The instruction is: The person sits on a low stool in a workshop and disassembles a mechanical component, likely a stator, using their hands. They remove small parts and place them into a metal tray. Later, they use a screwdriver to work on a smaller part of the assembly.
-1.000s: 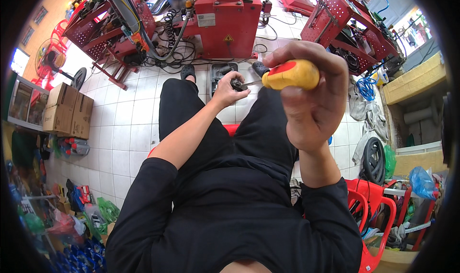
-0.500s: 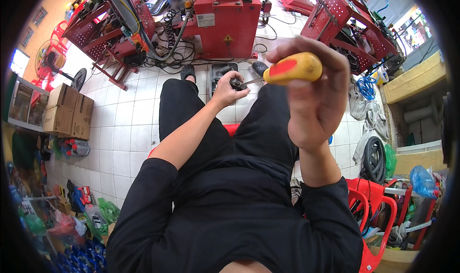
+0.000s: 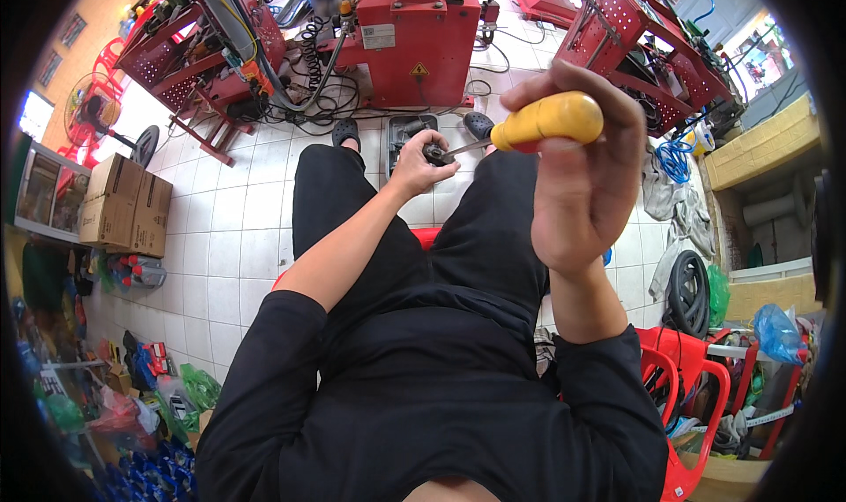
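My right hand [image 3: 586, 167] is closed round the yellow and red handle of a screwdriver [image 3: 548, 121], its fingers and thumb on the handle's sides. The thin metal shaft points left, and its tip meets a small dark metal part [image 3: 435, 154]. That part is gripped by my left hand [image 3: 419, 163], out between my knees. Fingers hide much of the part, so I cannot make out its exact kind. Below and beyond my left hand, a grey tray [image 3: 398, 156] lies on the floor with dark pieces in it.
A red machine [image 3: 419, 57] stands straight ahead, with black cables and hoses [image 3: 322, 96] on the tiles before it. Red perforated racks flank it. Cardboard boxes [image 3: 123, 204] stand at the left; a red plastic chair [image 3: 696, 396] and black tyres [image 3: 688, 295] are at the right.
The screwdriver handle has turned about its axis: its red patch has moved from the upper side to underneath. My right fingers have shifted slightly; my left hand and the part stay put.
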Motion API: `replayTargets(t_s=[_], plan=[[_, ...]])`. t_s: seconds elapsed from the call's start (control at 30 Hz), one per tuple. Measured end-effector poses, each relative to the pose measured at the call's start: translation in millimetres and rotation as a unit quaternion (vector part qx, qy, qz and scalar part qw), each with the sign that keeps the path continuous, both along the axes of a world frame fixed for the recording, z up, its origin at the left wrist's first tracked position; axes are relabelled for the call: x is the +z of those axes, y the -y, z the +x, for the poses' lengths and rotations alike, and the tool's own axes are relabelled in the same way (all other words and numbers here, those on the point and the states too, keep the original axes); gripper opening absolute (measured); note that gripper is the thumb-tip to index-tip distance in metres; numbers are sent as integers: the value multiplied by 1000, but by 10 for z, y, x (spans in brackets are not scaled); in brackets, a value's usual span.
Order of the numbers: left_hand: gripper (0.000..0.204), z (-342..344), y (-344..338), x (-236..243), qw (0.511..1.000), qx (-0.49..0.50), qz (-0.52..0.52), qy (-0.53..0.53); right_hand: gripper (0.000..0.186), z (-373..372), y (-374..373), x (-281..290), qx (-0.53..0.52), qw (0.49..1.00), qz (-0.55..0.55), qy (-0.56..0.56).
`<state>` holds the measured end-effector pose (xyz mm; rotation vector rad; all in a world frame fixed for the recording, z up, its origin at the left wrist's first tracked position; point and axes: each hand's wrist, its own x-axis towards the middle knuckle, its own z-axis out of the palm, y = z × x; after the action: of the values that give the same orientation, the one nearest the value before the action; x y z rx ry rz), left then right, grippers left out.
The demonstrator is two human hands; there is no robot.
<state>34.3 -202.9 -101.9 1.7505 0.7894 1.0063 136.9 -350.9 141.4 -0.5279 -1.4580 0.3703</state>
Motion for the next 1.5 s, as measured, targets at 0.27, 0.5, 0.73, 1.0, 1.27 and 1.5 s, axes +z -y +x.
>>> replayTargets(t_s=[0.27, 0.5, 0.73, 1.0, 1.27, 1.5], plan=[[36, 16, -55, -82, 995, -1, 97, 13, 46, 3, 3, -33, 13, 1000, 19, 7], [37, -39, 2, 3, 1000, -6, -13, 1, 55, 43, -20, -40, 50, 997, -29, -42], [37, -7, -169, -257, 998, -22, 57, 16, 36, 20, -55, -21, 17, 998, 44, 42], [37, 5, 6, -12, 999, -2, 39, -7, 36, 30, 56, -14, 69, 997, -44, -5], [36, -2, -10, -23, 997, -29, 76, 7, 49, 99, 87, -4, 118, 991, -68, 3], [35, 16, -7, -81, 997, -38, 70, 24, 48, 139, -13, 34, 95, 991, 19, 94]])
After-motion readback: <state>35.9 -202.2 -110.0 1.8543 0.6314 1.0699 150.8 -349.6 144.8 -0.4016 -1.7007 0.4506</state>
